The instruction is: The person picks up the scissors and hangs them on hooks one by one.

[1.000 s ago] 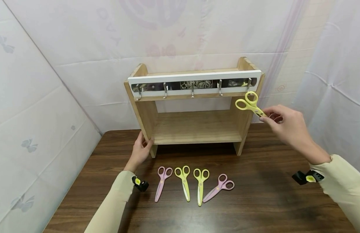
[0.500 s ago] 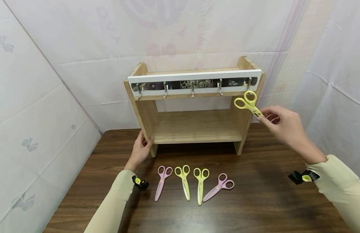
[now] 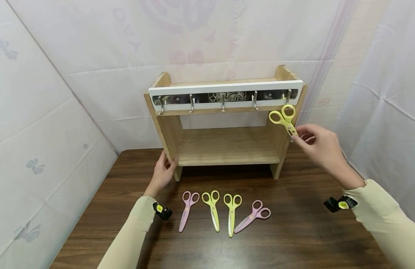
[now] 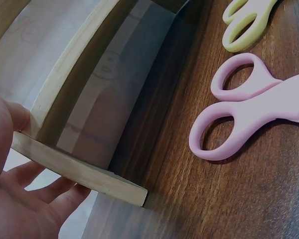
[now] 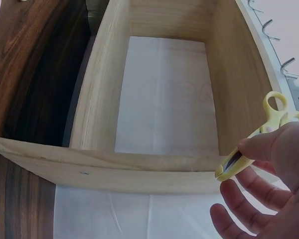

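1. Pale printed cloth (image 3: 120, 48) hangs behind a dark wood-grain table (image 3: 294, 239), where a wooden shelf unit (image 3: 227, 147) stands upright.
2. Across the unit's upper front runs a white rail (image 3: 207, 88) with five metal hooks; the four to the left of the rightmost hook (image 3: 289, 95) carry nothing.
3. Left hand (image 3: 163, 174) grips the unit's left side panel low down, thumb in front, fingers behind. Were that hold to slacken, a push on the rail might, I judge, shift the unit.
4. Right hand (image 3: 321, 147) pinches the raised yellow scissors (image 3: 290, 127) by the blade end between thumb and forefinger, loops uppermost. One loop overlaps the rightmost hook's lower end in the head view; whether they touch, I cannot tell.
5. Likeliest trouble: a loop butting against the hook's tip, since the support comes from below and to the right. Blocked there, the scissors could twist in so narrow a pinch and fall.
6. Below, well apart from that pair, lie the left pink scissors (image 3: 186, 211), two yellow scissors (image 3: 213, 210) and the right pink scissors (image 3: 251, 217). Two blade tips sit just beside each other, so careless lifting could drag a neighbour along.
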A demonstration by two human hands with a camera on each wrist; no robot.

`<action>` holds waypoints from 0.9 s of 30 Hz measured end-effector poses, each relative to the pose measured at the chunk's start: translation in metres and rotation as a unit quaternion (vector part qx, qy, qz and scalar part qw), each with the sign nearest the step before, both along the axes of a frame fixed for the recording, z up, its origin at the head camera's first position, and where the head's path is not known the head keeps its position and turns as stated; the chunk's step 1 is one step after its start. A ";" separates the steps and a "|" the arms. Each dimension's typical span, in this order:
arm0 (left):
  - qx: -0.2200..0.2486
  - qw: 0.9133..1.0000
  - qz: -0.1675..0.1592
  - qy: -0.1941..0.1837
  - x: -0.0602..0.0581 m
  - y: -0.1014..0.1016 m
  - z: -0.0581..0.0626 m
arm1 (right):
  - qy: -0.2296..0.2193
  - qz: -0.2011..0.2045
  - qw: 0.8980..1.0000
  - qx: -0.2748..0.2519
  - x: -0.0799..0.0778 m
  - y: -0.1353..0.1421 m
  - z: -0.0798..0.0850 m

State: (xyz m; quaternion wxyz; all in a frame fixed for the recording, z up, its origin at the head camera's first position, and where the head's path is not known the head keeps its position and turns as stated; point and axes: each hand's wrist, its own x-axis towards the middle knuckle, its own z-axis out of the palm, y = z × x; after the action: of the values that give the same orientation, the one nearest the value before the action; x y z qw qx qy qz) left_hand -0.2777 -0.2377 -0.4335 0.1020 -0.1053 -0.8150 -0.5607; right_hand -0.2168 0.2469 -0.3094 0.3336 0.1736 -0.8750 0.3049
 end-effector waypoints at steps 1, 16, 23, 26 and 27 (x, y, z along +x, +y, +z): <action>0.001 1.000 -0.001 0.001 0.000 0.000 0.000 | 0.002 -0.001 1.000 -0.001 0.000 -0.001 0.000; -0.016 1.000 -0.009 -0.010 0.016 0.009 0.024 | -0.004 -0.003 1.000 -0.007 -0.004 -0.009 -0.011; -0.012 1.000 -0.013 -0.007 0.022 0.012 0.031 | -0.010 -0.007 1.000 -0.004 -0.005 -0.009 -0.014; -0.012 1.000 -0.010 -0.010 0.023 0.012 0.032 | -0.011 -0.007 1.000 -0.004 -0.006 -0.009 -0.015; -0.011 1.000 -0.010 -0.011 0.023 0.012 0.032 | -0.011 -0.007 1.000 -0.003 -0.006 -0.009 -0.015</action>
State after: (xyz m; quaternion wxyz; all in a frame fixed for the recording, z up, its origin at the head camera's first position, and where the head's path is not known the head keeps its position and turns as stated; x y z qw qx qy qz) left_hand -0.2543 -0.2258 -0.4013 0.0860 -0.1083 -0.8212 -0.5537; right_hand -0.2223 0.2377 -0.3245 0.3270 0.1635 -0.8785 0.3076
